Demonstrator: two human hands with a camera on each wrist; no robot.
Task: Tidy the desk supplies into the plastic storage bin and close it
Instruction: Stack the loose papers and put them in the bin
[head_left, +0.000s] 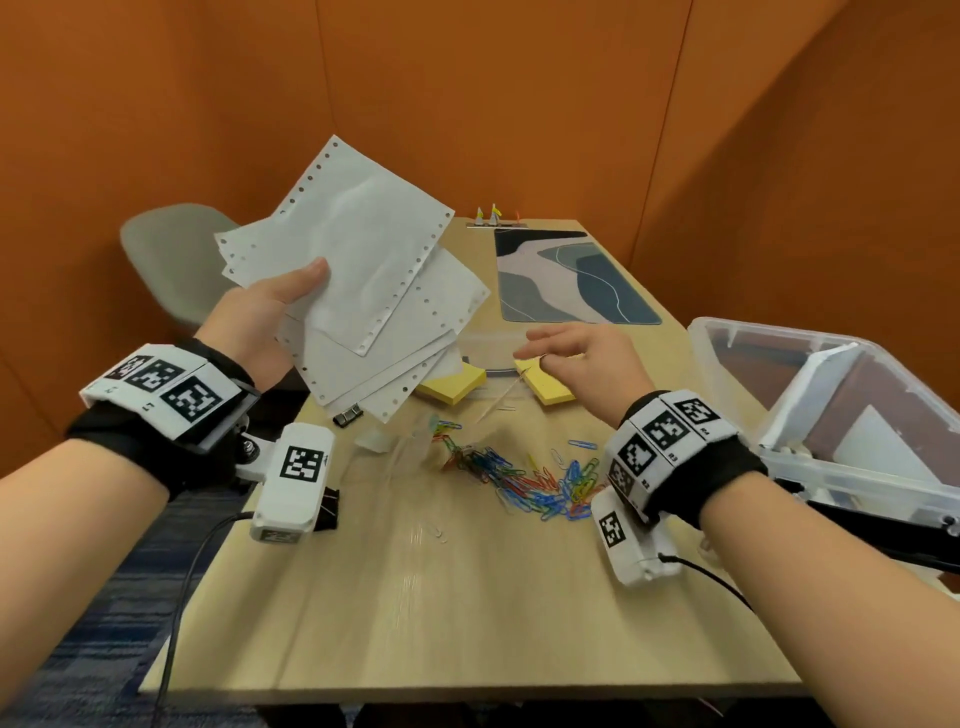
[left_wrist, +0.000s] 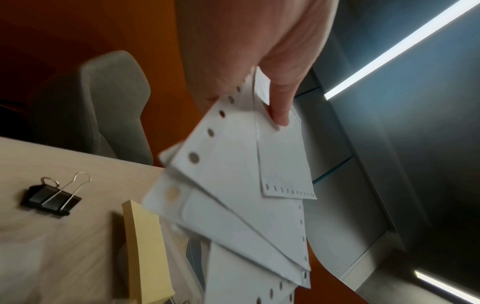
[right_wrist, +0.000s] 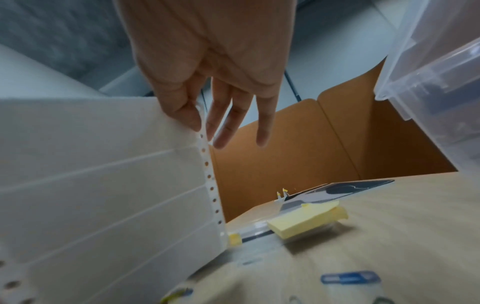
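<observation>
My left hand (head_left: 291, 296) grips a fanned stack of white perforated paper sheets (head_left: 363, 291) and holds it up over the desk's left side. In the left wrist view the thumb (left_wrist: 279, 115) presses on the sheets (left_wrist: 246, 195). My right hand (head_left: 566, 348) hovers with relaxed, straight fingers above a yellow sticky pad (head_left: 550, 387), holding nothing. The right wrist view has its fingers (right_wrist: 262, 127) beside the sheets' punched edge (right_wrist: 103, 174). The clear plastic storage bin (head_left: 831, 415) stands at the right with its top open. A second sticky pad (head_left: 452, 387) lies under the papers' lower edge.
Several coloured paper clips (head_left: 524, 478) are scattered mid-desk. A black binder clip (head_left: 347, 415) lies near the papers, another (left_wrist: 52, 197) farther left. A patterned mat (head_left: 566, 275) covers the far end. A grey chair (head_left: 171, 260) stands left of the desk; orange walls enclose it.
</observation>
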